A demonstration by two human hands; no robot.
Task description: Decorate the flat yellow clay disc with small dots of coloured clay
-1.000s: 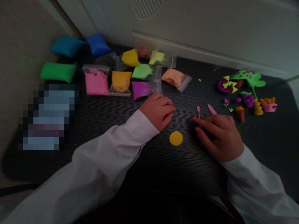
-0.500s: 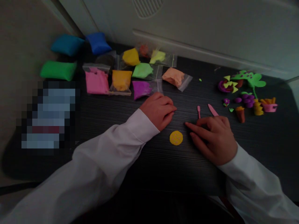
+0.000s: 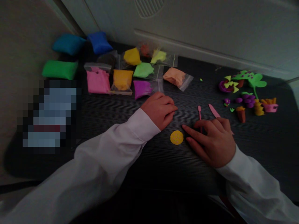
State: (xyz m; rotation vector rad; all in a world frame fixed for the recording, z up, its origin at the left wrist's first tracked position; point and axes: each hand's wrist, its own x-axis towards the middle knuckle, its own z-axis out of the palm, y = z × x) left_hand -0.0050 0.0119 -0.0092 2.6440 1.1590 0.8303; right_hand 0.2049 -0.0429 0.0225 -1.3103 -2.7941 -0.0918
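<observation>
A round, flat yellow clay disc (image 3: 177, 137) with small pale specks lies on the dark table between my hands. My left hand (image 3: 159, 110) rests on the table above and left of it, fingers loosely bent and slightly apart, with nothing visible in them. Close to the disc's right side is my right hand (image 3: 213, 140), its index finger and thumb stretched toward the disc without touching it. That hand partly covers a thin pink modelling tool (image 3: 199, 112) and a pink plastic knife (image 3: 213, 110).
Bags of coloured clay, among them pink (image 3: 98, 81), orange (image 3: 122, 80), purple (image 3: 142, 89) and peach (image 3: 174, 77), stand along the back. A pixelated phone-like object (image 3: 53, 109) lies left. Small clay models, including a pink tub (image 3: 270, 107) and purple grapes (image 3: 248, 100), sit right.
My right hand has shifted slightly left and down, closer to the yellow disc, uncovering more of the pink tools. My left hand stays in place.
</observation>
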